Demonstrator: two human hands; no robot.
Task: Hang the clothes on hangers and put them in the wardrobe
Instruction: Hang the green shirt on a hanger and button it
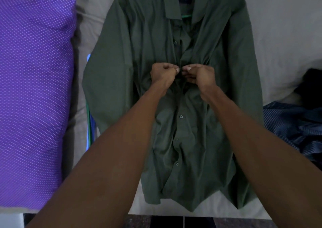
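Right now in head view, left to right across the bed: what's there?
Purple pillow → green hangers at the shirt's edge → green shirt, left hand and right hand pinching its placket → blue striped garment.

Purple pillow (33,91) blocks left, blue clothes (292,128) right; btwn free

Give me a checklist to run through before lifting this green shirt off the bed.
1. Hanger inside green shirt: ok, green bar shows at the collar.
2. Middle button fastened: cannot tell, left hand and right hand pinch the placket there.
3. Button above hands: not ok, looks undone.
4. Lower buttons: ok, look closed.
5. Hanger hook: cannot tell, out of frame.
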